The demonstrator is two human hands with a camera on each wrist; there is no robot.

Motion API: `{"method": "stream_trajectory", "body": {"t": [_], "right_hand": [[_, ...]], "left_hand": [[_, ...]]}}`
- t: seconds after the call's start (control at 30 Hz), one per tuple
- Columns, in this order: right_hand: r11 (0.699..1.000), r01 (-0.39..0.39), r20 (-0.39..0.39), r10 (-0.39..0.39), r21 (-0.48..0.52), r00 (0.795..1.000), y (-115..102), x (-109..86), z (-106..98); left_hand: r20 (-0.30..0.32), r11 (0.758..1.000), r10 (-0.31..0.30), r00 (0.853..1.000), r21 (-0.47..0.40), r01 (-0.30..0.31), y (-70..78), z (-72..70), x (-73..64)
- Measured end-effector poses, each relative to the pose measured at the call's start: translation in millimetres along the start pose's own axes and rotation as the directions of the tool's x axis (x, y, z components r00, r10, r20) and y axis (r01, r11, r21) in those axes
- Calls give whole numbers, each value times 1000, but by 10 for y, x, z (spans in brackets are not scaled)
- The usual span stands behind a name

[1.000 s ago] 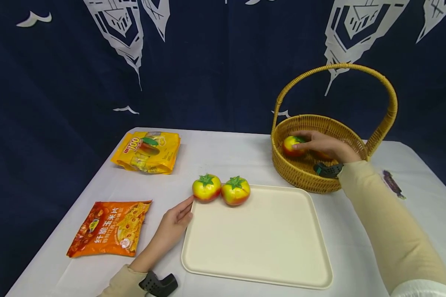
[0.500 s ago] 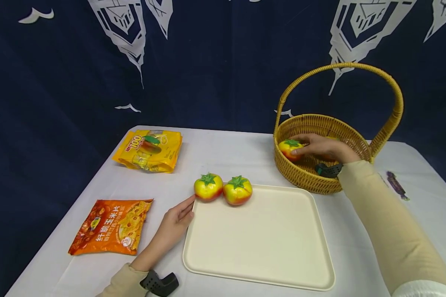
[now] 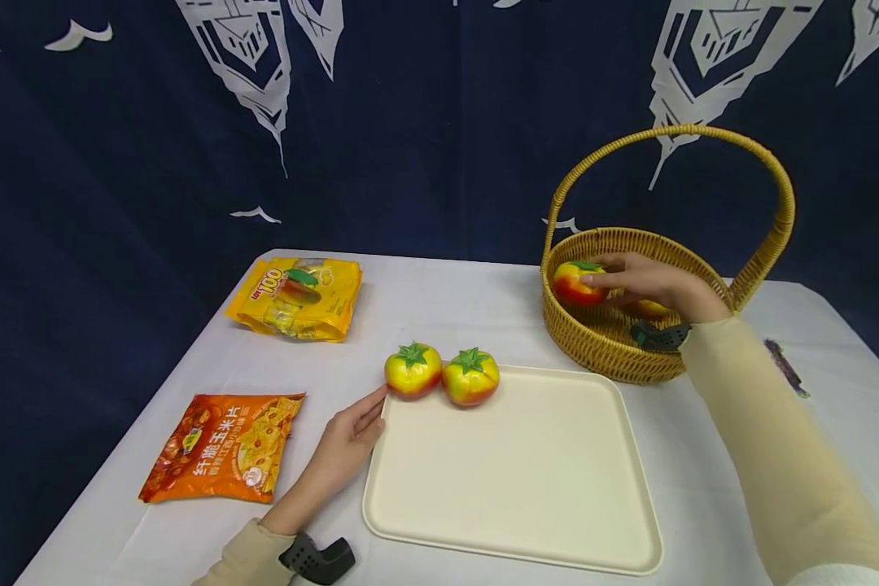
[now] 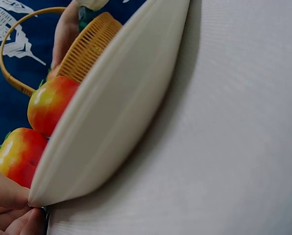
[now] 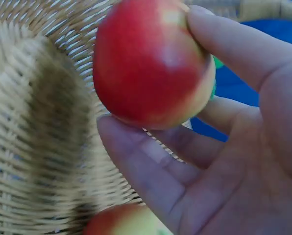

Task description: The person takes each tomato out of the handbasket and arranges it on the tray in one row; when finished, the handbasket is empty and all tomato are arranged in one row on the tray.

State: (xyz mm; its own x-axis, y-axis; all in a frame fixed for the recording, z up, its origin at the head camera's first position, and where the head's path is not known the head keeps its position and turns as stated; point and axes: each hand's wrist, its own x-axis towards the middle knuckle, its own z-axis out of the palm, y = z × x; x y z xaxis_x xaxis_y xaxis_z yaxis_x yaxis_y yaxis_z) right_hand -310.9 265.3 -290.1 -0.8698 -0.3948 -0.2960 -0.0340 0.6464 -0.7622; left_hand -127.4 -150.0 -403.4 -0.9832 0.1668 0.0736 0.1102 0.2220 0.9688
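My right hand [image 3: 648,281] holds a red-and-yellow persimmon [image 3: 577,283] between thumb and fingers inside the wicker basket [image 3: 593,343]. In the right wrist view this persimmon [image 5: 148,63] is raised off the basket's weave, with another persimmon [image 5: 129,221] lying below it. My left hand [image 3: 347,439] pinches the far left corner of the cream tray [image 3: 513,480]; the left wrist view shows thumb and fingertips at the tray's rim [image 4: 38,198]. Two persimmons with green leaf tops, the left one [image 3: 413,371] and the right one [image 3: 470,378], sit side by side at that corner.
An orange snack bag [image 3: 223,448] lies left of my left hand. Behind it rests a yellow candy bag [image 3: 296,298]. Right of the basket is a small dark wrapped candy [image 3: 785,368]. The basket's tall handle [image 3: 674,130] arches above my right hand.
Inside the basket, my right hand has tilted and lifted the persimmon slightly, so more of its red side shows. The left hand and tray have stayed in place.
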Motion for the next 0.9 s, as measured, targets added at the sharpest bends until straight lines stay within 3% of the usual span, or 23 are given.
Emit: {"method": "stream_trajectory", "body": {"t": [0.3, 0.5, 0.73, 0.8, 0.9], "right_hand": [[995, 94, -145, -96, -22, 985, -203, -426, 144], [969, 247, -209, -242, 0, 947, -339, -685, 422], [908, 419, -93, -418, -18, 903, -376, -755, 837], [895, 446, -47, -446, -6, 894, -331, -717, 938], [896, 444, 5, -444, 0, 896, -243, -668, 1054]], "left_hand": [[-3, 1000, -14, 1000, 18, 14, -1, 3, 2], [-4, 1000, -18, 1000, 14, 18, 12, 4, 9], [1, 1000, -7, 1000, 0, 7, 7, 0, 11], [0, 1000, -8, 1000, -1, 8, 2, 1, 10], [2, 1000, -13, 1000, -4, 13, -2, 5, 8]]}}
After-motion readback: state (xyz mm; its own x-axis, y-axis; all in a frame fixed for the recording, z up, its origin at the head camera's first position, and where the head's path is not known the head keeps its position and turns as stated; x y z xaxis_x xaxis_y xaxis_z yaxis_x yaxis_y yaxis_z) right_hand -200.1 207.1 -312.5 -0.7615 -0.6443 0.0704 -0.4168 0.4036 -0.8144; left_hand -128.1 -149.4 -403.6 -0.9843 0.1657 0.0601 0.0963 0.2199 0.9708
